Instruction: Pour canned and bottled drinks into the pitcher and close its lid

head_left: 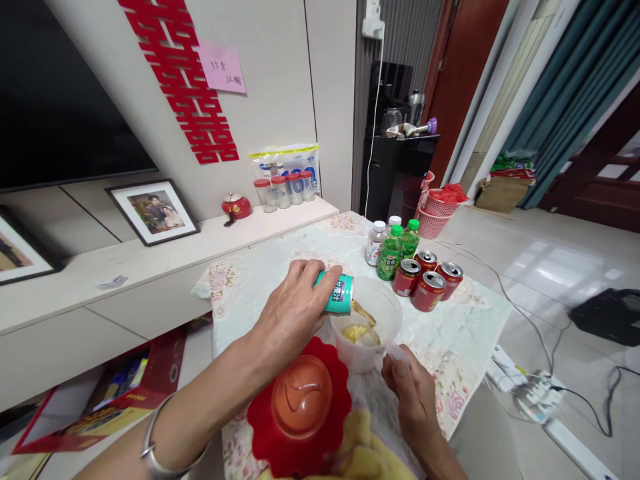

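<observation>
My left hand (300,301) is wrapped round a teal drink can (340,295), tipped to the right. A yellowish liquid (364,312) streams from the can's mouth into a translucent plastic jug (346,353), where some has pooled at the bottom. My right hand (411,387) grips the handle of this jug, which stands on the cloth-covered table. In front of it, nearer to me, sits a red scalloped dish (265,427) with an orange-red domed piece in its middle. A yellow cloth (370,447) lies at the table's near edge.
Several red cans (429,291) stand right behind the jug, beside green-capped bottles (390,253) and white-capped ones (375,243). On the ledge are red-lidded jars (281,193) and a picture frame (153,211). A power strip (580,448) and cables lie on the floor at right.
</observation>
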{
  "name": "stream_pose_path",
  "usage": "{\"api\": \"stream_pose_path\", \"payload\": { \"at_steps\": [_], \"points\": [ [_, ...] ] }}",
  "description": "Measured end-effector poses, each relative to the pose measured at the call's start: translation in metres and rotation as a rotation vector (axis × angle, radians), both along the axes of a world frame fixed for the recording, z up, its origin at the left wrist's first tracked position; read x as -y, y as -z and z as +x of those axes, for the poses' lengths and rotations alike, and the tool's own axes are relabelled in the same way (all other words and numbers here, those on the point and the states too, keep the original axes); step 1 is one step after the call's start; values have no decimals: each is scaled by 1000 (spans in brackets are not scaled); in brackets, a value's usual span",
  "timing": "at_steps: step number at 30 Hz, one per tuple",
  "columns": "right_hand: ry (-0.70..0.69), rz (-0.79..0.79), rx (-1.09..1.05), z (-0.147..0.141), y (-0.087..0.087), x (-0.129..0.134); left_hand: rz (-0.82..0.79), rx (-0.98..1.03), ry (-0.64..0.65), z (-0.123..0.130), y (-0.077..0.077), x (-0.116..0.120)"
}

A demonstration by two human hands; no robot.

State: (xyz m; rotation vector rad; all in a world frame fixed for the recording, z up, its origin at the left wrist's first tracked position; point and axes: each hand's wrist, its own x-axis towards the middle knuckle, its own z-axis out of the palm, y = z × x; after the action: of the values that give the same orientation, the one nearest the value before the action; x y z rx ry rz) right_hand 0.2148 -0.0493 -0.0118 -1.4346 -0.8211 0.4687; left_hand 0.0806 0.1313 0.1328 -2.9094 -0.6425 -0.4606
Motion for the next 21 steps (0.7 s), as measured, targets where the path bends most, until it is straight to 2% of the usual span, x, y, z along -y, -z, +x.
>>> {"api": "stream_pose_path", "payload": {
  "at_steps": [9,21],
  "points": [
    [-13,7,5,3,6,0,103,28,19,0,2,0],
    [12,4,-24,-1,0,0,147,1,1,-1,-1,4]
  ]
}}
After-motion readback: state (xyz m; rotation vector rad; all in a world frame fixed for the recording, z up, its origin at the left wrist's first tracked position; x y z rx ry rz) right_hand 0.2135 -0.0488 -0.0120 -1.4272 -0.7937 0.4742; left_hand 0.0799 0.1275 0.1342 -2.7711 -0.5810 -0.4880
